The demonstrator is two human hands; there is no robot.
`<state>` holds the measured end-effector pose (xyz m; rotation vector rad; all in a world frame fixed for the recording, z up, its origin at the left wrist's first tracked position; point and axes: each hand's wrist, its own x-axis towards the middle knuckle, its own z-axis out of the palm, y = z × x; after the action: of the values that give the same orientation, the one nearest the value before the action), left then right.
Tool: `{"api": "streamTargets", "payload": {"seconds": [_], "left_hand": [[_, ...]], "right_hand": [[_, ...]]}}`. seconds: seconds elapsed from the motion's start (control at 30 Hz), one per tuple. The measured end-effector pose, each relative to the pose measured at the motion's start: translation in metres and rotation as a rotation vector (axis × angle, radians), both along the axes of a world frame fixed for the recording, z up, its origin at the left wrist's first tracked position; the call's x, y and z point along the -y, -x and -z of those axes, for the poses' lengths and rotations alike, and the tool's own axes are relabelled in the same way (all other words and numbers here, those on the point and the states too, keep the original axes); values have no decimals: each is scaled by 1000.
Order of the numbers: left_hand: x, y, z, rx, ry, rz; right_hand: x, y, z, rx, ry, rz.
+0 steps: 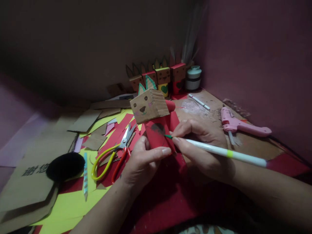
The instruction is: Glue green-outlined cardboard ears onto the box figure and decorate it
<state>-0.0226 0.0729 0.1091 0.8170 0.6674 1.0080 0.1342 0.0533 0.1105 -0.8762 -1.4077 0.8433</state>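
Note:
A cardboard animal figure with green-edged ears, drawn eyes, nose and pink cheeks stands on a red paper body. My left hand is wrapped round the lower part of that body, thumb across its front. In my right hand is a white marker with a yellow-green band, pinched near its tip. The marker's green tip touches or nearly touches the red body, beside a dark patch. Scissors with yellow and red handles lie open left of my left hand.
Several similar figures line the back, beside a pale green jar. A pink glue gun lies right, a white stick nearer the middle. Leftward are a pencil, a black oval, cardboard and yellow paper.

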Motion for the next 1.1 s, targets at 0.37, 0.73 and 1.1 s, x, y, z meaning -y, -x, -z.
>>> {"api": "streamTargets", "payload": {"seconds": [0.37,0.73,1.1], "left_hand": [[1,-1,-2,-23,10,5],[1,0,-3,-44,14,-6],[0,0,-1,-33,14,-14]], "right_hand": [[0,0,0,17,-14,1],[2,0,-1,21,16,-25],[1,1,1,-11,10,38]]}}
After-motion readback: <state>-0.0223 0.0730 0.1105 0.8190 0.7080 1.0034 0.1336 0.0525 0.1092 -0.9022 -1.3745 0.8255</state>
